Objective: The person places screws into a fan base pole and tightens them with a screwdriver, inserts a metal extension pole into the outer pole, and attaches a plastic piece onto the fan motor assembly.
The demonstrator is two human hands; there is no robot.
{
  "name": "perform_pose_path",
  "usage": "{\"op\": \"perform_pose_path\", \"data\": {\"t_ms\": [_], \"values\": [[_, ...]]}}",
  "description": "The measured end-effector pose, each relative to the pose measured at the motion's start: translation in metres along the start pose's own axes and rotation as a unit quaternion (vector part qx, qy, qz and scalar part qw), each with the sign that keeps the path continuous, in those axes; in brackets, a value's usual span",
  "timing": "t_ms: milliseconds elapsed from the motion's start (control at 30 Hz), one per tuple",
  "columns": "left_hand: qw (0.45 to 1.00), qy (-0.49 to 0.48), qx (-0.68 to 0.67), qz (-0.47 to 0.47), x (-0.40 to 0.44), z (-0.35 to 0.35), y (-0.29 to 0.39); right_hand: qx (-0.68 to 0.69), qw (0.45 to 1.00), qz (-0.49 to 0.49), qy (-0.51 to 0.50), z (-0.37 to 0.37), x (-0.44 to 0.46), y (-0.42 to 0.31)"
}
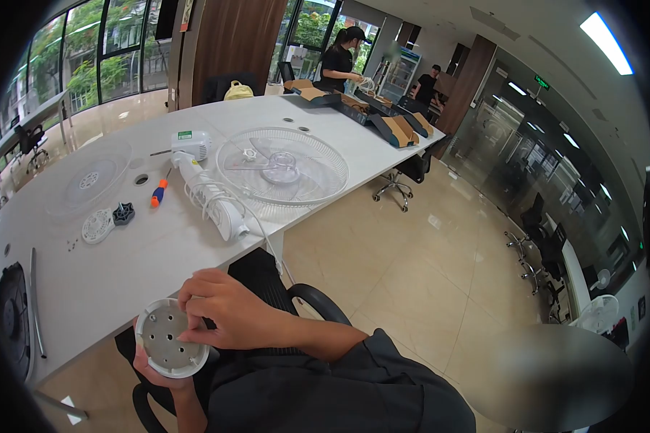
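My left hand (160, 374) is wrapped round a round white plastic part (167, 350) with several small holes in its face. Over that face, my right hand (220, 309) has its fingers bent and its thumb near the holes; whether anything small is between them cannot be made out. On the white table (152, 260) beyond lie a white fan body (213, 198) wrapped in its cord, a clear fan blade in a round grille (282, 167), an orange and blue screwdriver (159, 193), a black knob (123, 213) and a white perforated disc (97, 226).
Another clear grille (88, 180), a metal tube (35, 303) and a black round base (11, 317) lie on the left. Open boxes (397, 130) stand at the far end, near a person (336, 63). A second person (426, 88) stands farther back. An office chair (325, 304) is beside me.
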State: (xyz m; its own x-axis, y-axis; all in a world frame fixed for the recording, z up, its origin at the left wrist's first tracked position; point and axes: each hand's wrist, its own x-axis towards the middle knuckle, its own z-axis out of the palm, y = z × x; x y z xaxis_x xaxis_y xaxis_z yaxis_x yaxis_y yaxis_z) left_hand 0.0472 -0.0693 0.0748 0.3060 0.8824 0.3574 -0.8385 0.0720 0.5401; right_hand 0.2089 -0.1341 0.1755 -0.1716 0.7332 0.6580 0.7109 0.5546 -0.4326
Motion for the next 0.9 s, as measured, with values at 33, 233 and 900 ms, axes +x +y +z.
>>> {"op": "perform_pose_path", "data": {"t_ms": [33,233,900], "values": [[0.997,0.075,0.02,-0.011,0.0,0.003,0.001,0.003,1.0,0.002,-0.003,-0.001,0.002,-0.001],[0.997,0.011,-0.07,0.012,-0.009,-0.023,-0.007,0.136,0.989,0.001,0.056,0.012,0.034,0.025],[0.989,0.058,0.064,-0.119,0.012,-0.06,0.063,-0.184,0.968,-0.104,-0.133,0.349,0.291,0.233]]}}
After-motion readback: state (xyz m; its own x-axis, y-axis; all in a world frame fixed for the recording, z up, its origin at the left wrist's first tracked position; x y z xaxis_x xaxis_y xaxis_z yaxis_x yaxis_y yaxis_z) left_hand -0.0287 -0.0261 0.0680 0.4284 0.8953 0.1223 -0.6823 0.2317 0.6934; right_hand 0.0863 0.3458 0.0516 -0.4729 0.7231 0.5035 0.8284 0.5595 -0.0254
